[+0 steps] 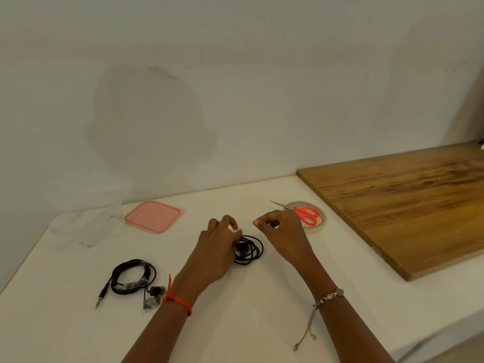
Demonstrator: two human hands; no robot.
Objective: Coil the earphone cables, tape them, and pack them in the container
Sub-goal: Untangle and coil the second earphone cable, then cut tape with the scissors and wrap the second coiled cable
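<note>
Clock directions are from the person's seat, centred on the loose coil mid-table.

Way over at 9-to-10 o'clock sits the clear plastic container, open, with nothing in it that I can make out. At 8 o'clock there's a black earphone bundle, coiled with clear tape round it and the jack poking toward the near edge. The pink square plastic lid lies flat at 10 o'clock, just beside the container.

Then the action. The left hand has its fingers curled over the left side of the second black earphone coil, pinning it on the white table. The right hand hovers at 1 o'clock with thumb and forefinger pinched narrow. Could be a strip of clear tape in there, honestly can't tell.

Orange-handled scissors rest on the roll of clear tape at 2 o'clock, and a brown wooden board sits past them.

My worry is that this coil isn't bound yet, so if the left hand eases off, the springy cable will probably pop open. And if that is tape, it could fold on itself or stick to fingers before it gets round the loops.
</note>
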